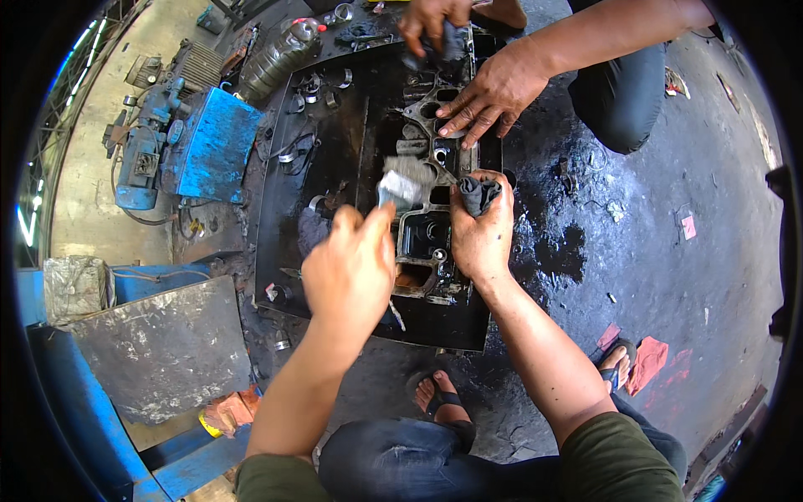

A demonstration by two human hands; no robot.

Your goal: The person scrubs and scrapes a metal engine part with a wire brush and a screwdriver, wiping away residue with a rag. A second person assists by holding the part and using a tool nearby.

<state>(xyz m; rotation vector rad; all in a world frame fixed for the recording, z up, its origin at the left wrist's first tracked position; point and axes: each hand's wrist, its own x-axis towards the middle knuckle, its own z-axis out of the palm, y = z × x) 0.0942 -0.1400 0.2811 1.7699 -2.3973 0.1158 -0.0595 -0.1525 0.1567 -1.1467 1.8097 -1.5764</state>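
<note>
My left hand [350, 266] is closed round a flat paintbrush [406, 182], blurred by motion, its grey bristles over a long metal engine casting [447, 276]. On the casting's right edge rests my right hand [485, 238], fingers wrapped round a crumpled dark rag [480, 196]. The casting has a row of openings and lies on a wide, oily black tray [351, 117]. Across from me, a co-worker's hand [500, 94] lies spread on the casting's far part. The co-worker's other hand [435, 21] holds a dark cloth [439, 48].
Ring-shaped metal parts [311, 86] and a grey rag [313, 230] lie on the tray's left. Beyond stand a clear plastic bottle [280, 58] and a blue machine with a motor [213, 142]. Oil wets the floor [619, 201] at right. A reddish cloth [648, 364] lies near a sandalled foot.
</note>
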